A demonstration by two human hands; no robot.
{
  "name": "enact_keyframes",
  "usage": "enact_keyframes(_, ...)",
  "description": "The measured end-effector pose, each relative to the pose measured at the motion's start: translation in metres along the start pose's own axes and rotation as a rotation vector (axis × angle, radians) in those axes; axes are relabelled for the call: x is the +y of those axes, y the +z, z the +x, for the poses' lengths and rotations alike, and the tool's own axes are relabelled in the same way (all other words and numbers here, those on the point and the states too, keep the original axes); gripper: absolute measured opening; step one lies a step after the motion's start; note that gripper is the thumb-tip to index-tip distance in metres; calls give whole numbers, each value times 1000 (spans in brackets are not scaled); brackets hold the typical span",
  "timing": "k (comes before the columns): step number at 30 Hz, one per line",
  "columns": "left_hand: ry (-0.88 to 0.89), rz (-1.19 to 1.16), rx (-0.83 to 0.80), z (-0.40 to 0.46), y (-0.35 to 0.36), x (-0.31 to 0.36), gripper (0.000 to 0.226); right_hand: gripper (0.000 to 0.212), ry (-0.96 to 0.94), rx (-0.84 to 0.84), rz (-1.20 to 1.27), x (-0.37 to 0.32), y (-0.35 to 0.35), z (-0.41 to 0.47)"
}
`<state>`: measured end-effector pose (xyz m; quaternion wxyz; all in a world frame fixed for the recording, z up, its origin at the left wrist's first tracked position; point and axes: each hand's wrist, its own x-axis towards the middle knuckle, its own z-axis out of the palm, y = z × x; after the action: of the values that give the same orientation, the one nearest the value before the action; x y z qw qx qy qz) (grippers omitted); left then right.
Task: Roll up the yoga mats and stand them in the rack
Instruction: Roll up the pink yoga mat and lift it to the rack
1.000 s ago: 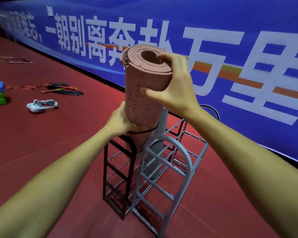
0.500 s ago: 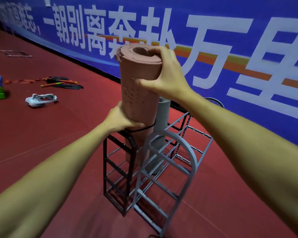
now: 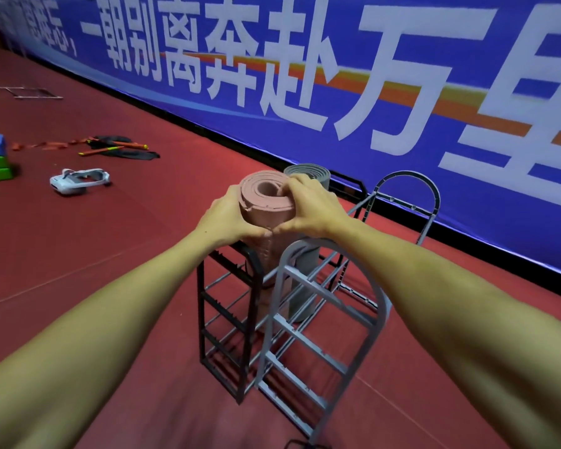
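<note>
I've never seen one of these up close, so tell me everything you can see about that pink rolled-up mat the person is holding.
The pink mat is a thick, foam-looking sheet wound into a loose spiral with a hollow core, its edge slightly ragged. It stands upright inside the wire rack, beside a grey rolled mat. Its lower part is hidden behind the rack bars. The left hand and right hand both grip its top end.

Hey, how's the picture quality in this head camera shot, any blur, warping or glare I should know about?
Head view: strong wide-angle warping, so the forearms balloon toward the bottom corners and the blue banner bends; the banner's far left end is smeared and soft; the hands, pink mat and rack stay fairly sharp; lighting is even, with no harsh glare on the red floor.
</note>
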<state>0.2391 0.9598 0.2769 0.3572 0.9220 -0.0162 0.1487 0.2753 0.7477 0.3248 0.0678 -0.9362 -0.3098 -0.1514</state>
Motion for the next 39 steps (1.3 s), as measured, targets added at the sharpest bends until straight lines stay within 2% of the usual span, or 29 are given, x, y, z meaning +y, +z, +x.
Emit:
enact_keyframes(2, -57, 83, -1, 4, 7, 5, 107, 86, -13, -101, -150, 9, 0, 12)
enact_keyframes(5, -109, 167, 75, 13, 25, 17, 91, 84, 1, -118, -273, 19, 0, 30)
enact_keyframes(7, -135, 147, 116, 25, 33, 25, 81, 79, 47, -85, -272, 23, 9, 35)
enact_keyframes(10, -168, 96, 96, 49, 40, 31, 81, 77, 96, -59, -258, 30, 21, 40)
enact_keyframes(15, -128, 52, 81, 64, 60, 26, 71, 79, 122, -50, -233, 48, 25, 46)
enact_keyframes(17, -114, -21, -31, 64, 69, 24, 77, 83, 160, -62, -233, 59, 31, 47)
enact_keyframes(19, -32, -101, -285, 64, 82, 23, 103, 75, 224, -41, -259, 73, 36, 46)
enact_keyframes(21, 22, 51, -558, 64, 97, 24, 114, 65, 336, 28, -240, 83, 38, 47)
enact_keyframes(22, 29, 75, -584, 67, 104, 22, 114, 69, 397, 62, -183, 85, 39, 46)
enact_keyframes(24, 46, 88, -533, 63, 104, 27, 118, 79, 464, 110, -63, 87, 42, 47)
enact_keyframes(27, 79, 70, -413, 72, 98, 22, 99, 63, 505, 93, -82, 104, 45, 46)
enact_keyframes(30, 79, -52, -390, 82, 93, 20, 93, 66, 593, 93, 21, 116, 40, 42)
enact_keyframes(34, 45, -178, -341, 82, 95, 38, 87, 66, 503, 63, 174, 119, 31, 30)
enact_keyframes(39, 76, -201, -311, 65, 94, 80, 82, 72, 437, 66, 295, 118, 13, -10)
